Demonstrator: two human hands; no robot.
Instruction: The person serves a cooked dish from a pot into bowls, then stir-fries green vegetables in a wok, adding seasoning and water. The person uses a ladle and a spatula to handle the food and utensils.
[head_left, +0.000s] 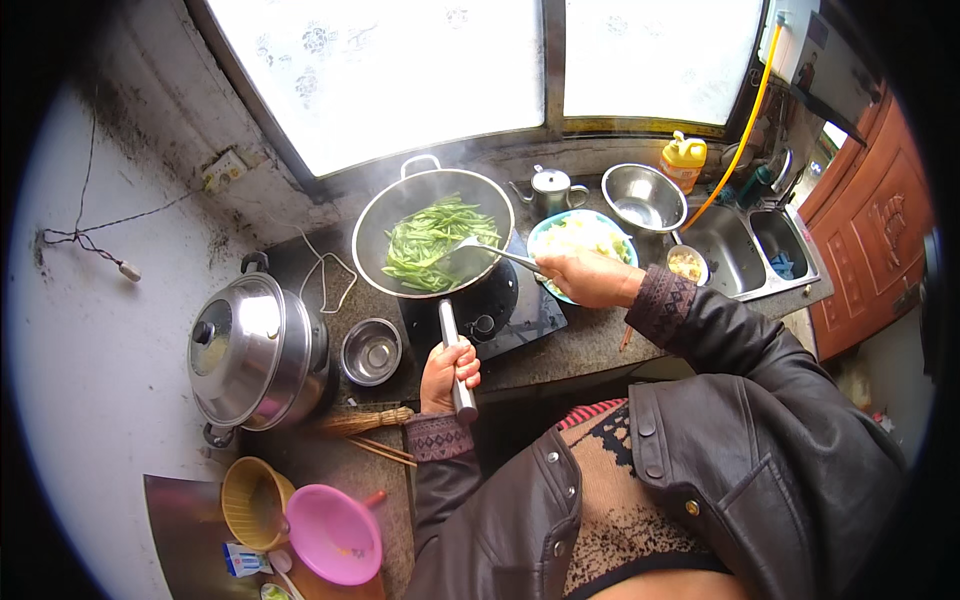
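Note:
My left hand (448, 375) grips the metal handle (450, 322) of a deep wok (361, 225) on a black cooktop (510, 292). Inside the wok lies a heap of sliced green vegetables (427, 236), with steam rising above it. A metal spatula (502, 251) is held in my right hand (589, 276), its blade touching the greens at the wok's right side. Just beyond my right hand stands a light-blue bowl (534, 236) full of pale chopped vegetables (585, 236), partly hidden by the hand.
A lidded steel steamer pot (247, 352) and a small steel bowl (371, 352) stand left of the wok. A kettle (551, 187), a steel basin (645, 195), a yellow jug (682, 161) and a double sink (727, 255) are to the right. A pink basin (334, 532) sits lower left.

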